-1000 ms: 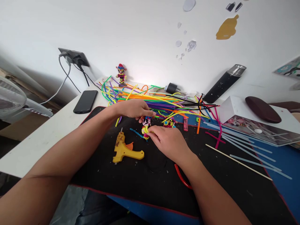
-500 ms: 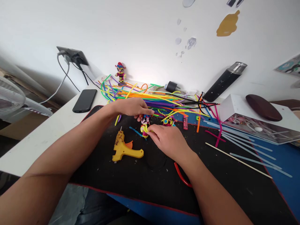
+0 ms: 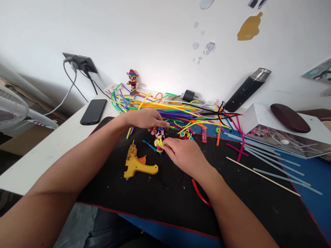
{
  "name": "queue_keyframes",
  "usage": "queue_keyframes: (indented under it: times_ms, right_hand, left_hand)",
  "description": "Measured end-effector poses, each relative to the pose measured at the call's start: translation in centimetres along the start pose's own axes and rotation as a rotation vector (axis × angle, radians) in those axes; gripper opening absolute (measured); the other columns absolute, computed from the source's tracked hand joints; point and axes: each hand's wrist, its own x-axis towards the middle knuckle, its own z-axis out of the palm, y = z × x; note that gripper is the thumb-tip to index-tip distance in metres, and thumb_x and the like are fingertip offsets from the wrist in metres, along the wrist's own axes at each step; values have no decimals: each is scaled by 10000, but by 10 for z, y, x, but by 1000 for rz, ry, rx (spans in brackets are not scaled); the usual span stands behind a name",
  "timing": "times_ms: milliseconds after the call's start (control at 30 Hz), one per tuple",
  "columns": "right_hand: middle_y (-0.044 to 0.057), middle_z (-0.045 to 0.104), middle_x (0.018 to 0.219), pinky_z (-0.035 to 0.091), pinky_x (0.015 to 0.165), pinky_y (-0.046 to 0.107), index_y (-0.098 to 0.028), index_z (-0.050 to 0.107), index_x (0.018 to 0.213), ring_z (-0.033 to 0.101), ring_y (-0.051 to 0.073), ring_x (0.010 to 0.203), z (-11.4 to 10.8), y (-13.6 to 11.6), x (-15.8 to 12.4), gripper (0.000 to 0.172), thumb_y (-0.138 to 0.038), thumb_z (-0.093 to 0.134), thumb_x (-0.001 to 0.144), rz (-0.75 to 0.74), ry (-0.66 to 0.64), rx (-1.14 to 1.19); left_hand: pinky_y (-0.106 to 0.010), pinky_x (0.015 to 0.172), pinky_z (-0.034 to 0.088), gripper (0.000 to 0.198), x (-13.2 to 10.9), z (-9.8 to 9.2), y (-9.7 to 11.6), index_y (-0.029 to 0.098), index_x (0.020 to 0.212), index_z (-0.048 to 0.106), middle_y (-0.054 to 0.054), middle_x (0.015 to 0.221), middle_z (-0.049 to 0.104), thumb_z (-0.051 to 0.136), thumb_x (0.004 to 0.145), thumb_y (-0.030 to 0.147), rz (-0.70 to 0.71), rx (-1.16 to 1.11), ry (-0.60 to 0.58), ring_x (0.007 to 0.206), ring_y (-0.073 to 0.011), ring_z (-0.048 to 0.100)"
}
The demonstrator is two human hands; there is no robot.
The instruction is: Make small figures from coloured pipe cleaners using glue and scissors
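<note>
- Near the middle of the frame, just above the black mat point(image 3: 144, 196), was the small figure point(image 3: 159, 135), tilted slightly between my two hands, its head uppermost.
- My left hand point(image 3: 148, 119) came over from the upper left of it, fingers closed on the figure's head; the hand hid part of their grip.
- My right hand point(image 3: 186, 154) was at its lower right, thumb and forefinger pinching a yellow strip point(image 3: 160, 142) against the body; I couldn't tell whether it was attached.
- Just left of the figure lay a twisted blue strip point(image 3: 149, 145), and below that the yellow glue gun point(image 3: 135, 166), nozzle pointing up the frame.
- Right behind my right hand sat a second figure point(image 3: 185, 133), partly covered by it.
- Across the upper middle spread a heap of coloured strips point(image 3: 167, 109), with a third figure point(image 3: 132, 82) upright at its upper left.
- At the left, a phone point(image 3: 93, 112) lay on the white desk point(image 3: 42, 150).
- On the right were pale translucent sticks point(image 3: 280, 167), a wooden stick point(image 3: 262, 176) and a black flask point(image 3: 245, 92) tilted by the wall.
</note>
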Motion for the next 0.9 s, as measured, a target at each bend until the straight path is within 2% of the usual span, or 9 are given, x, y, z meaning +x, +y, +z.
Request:
queue_keyframes:
  times_ms: [267, 400, 567, 700, 800, 900]
  right_hand:
    - [34, 810, 923, 327, 627, 302, -206, 705, 1049, 743, 196, 778, -1, 0, 0, 210, -325, 541, 1104, -1, -16, -1]
    - [37, 817, 947, 352, 640, 294, -207, 717, 1045, 750, 198, 797, -3, -1, 1, 162, -294, 585, 1080, 8, -5, 48]
    - [6, 818, 911, 390, 654, 268, -234, 737, 1046, 746, 177, 765, -5, 0, 1, 90, -261, 652, 1036, 55, 122, 218]
    - [-18, 785, 797, 385, 630, 254, -248, 747, 1040, 690, 149, 652, -7, 5, 0, 77, -259, 676, 1013, 103, 213, 325]
    - [-29, 745, 725, 374, 609, 252, -248, 751, 1030, 640, 141, 600, -9, 9, 0, 86, -276, 673, 1010, 129, 263, 380]
    - [-33, 696, 666, 362, 593, 254, -241, 755, 1002, 602, 141, 576, -10, 12, 0, 107, -299, 665, 1008, 142, 309, 395]
  left_hand:
    - [-278, 592, 444, 536, 1, 1, 2, 193, 653, 682, -43, 611, 712, 608, 912, 657, -5, -36, -28, 576, -182, 634]
    - [-277, 607, 456, 526, 1, 1, 3, 197, 637, 655, -40, 604, 698, 614, 914, 642, -6, -56, -41, 580, -181, 626]
    - [-287, 590, 466, 544, -1, 1, 1, 203, 649, 657, -29, 585, 672, 623, 893, 689, 4, -118, -36, 564, -184, 610]
    - [-291, 617, 479, 557, 0, -3, -3, 208, 659, 646, -18, 596, 663, 606, 895, 711, 12, -153, 25, 591, -188, 619]
    - [-294, 608, 464, 570, 8, -7, -4, 206, 670, 669, -29, 612, 678, 588, 890, 725, -30, -125, 41, 610, -198, 632]
    - [-301, 611, 453, 585, 21, -13, -6, 203, 670, 701, -44, 628, 706, 609, 852, 751, -59, -84, -3, 609, -204, 637]
